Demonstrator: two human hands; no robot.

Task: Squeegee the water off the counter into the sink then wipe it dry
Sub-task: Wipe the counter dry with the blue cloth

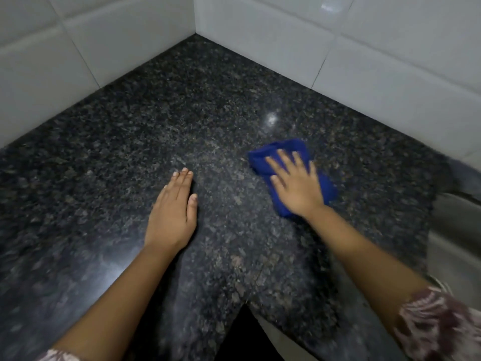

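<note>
A: How far along is it?

B: The squeegee part looks finished, I'd judge: no squeegee is in view, and this is the wiping. The left hand (173,207) lies flat on the counter (182,113), fingers straight, holding nothing. To its right, the right hand (294,183) presses the blue cloth (282,148) down with spread fingers.

A: What's around them?

B: Tiled wall (104,48) beyond both hands, and the sink (453,230) right of the right hand. Nothing blocks the cloth. I cannot tell whether the stone is wet.

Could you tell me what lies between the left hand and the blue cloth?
Only bare granite counter separates left hand from blue cloth, shown in the head view.
</note>
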